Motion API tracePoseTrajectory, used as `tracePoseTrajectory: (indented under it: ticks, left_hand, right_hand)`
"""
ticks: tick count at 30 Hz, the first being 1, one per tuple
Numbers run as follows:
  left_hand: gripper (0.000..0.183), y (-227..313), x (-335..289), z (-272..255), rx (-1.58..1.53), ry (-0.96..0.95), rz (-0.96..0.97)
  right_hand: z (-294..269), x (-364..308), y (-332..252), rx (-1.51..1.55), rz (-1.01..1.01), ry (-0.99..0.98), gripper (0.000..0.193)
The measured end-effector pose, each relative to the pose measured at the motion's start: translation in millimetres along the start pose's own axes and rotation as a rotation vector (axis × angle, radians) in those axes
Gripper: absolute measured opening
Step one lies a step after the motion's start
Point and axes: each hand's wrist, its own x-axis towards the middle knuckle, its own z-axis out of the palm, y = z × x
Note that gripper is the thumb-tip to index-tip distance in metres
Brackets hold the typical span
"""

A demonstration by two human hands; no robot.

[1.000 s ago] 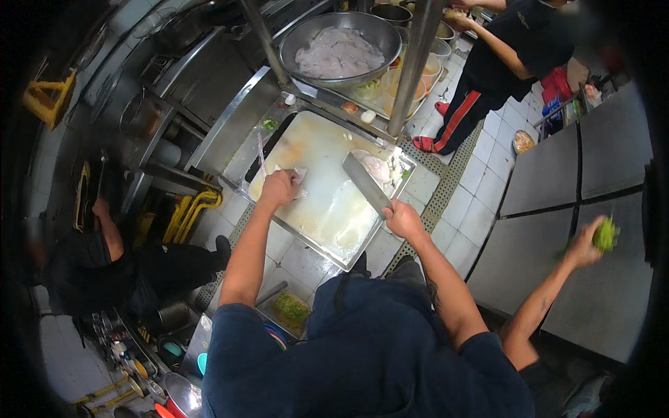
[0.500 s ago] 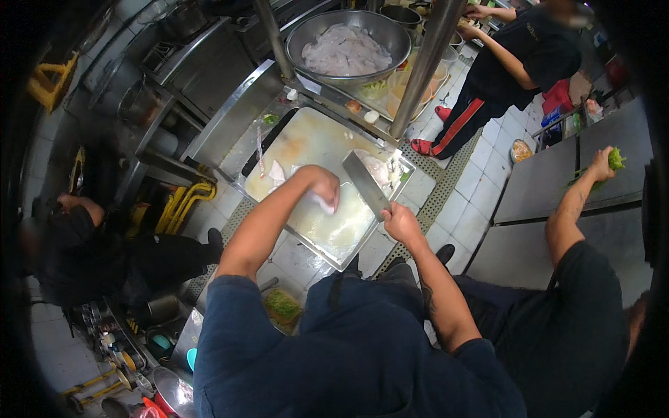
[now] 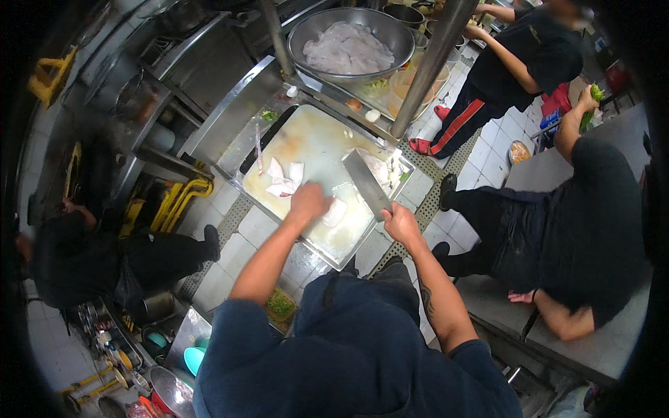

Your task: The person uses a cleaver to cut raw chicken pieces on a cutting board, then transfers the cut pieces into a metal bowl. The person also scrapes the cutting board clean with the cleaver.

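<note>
In my right hand [image 3: 400, 221] is the handle of a cleaver [image 3: 366, 182], its broad blade pointing away over the right side of the cutting board [image 3: 313, 132]. My left hand [image 3: 310, 202] is over the near part of the board, beside a flat white piece of seafood, perhaps squid [image 3: 334, 212]. Motion blurs its fingers, and I cannot make out whether they touch the piece. Several similar white pieces [image 3: 282, 180] lie to the left on the board. More white flesh [image 3: 376, 167], with dark and green scraps, is heaped beyond the blade at the right edge.
A large steel bowl [image 3: 411, 59] of white pieces stands behind the board, near a metal post [image 3: 428, 70]. To the right, a co-worker [image 3: 564, 223] leans over a steel counter [image 3: 613, 139] holding greens. Another person [image 3: 516, 56] stands far right; one more [image 3: 83, 258] is at the left.
My left hand has moved left and nearer to me, and a white piece now lies bare beside it. The cleaver has hardly moved. The co-worker at right has moved away along the counter.
</note>
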Motion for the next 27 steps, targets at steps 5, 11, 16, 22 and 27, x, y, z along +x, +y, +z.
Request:
tracePoseTrajectory:
  ticks: [5,11,16,22,27]
  left_hand:
    - [0.04,-9.2,-32.9,71.8,-0.085,0.29,-0.106]
    - [0.021,1.6,0.7,77.8,-0.457,0.218,-0.05]
    - [0.024,-11.2,17.2,57.9,-0.704,0.132,0.106]
    - [0.041,-31.7,15.6,57.7,-0.457,0.455,-0.056]
    - [0.036,0.4,-25.9,69.9,-0.096,0.498,0.026]
  right_hand:
    - [-1.7,4.8,-8.5,-0.054,0.027,-0.062,0.029]
    - [-2.2,4.1,-8.6,-0.078,-0.001,-0.022,0.029]
    - [-3.6,1.8,-8.9,-0.042,-0.016,0.0,0.027]
    - [-6.1,-4.1,-18.8,-0.02,0.002,0.01,0.027]
    - [1.7,-0.8,-5.6,0.022,0.037,0.006,0.027]
